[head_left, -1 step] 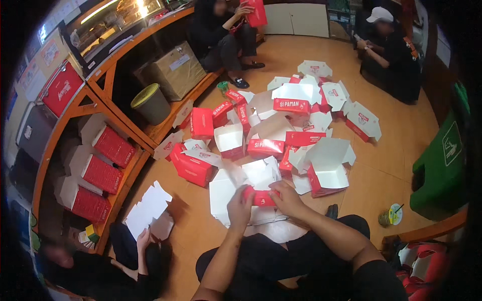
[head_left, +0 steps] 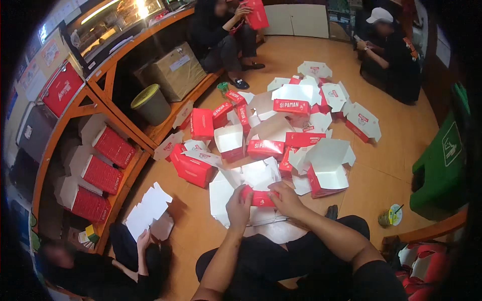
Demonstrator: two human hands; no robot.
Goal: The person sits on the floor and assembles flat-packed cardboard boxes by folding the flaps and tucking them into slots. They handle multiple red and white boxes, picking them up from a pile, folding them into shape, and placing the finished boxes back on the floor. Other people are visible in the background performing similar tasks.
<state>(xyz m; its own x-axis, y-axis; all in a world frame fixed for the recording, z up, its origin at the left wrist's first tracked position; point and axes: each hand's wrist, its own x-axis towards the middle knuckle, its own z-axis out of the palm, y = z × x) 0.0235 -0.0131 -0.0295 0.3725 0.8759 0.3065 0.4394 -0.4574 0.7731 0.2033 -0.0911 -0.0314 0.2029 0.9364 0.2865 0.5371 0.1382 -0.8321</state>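
Note:
In front of my lap, a partly folded red and white cardboard food box [head_left: 261, 199] is held between my two hands. My left hand [head_left: 238, 206] grips its left end, thumb on top. At its right end, the fingers of my right hand [head_left: 288, 200] pinch the red edge. White flaps rise beyond the red panel. Under and around it lies a stack of flat white cardboard blanks [head_left: 219, 198]. Just past my hands, folded boxes crowd the floor, among them an open-lidded box [head_left: 329, 175] and a red box [head_left: 265, 149]. My fingers hide the box's corners.
Co-workers sit around the pile; one at lower left holds a white blank [head_left: 149, 209]. Shelves at left carry stacked red boxes [head_left: 103, 173]. A green bin [head_left: 442, 173] and a drink cup [head_left: 390, 216] stand at right. A grey bucket [head_left: 152, 105] sits on the lower shelf.

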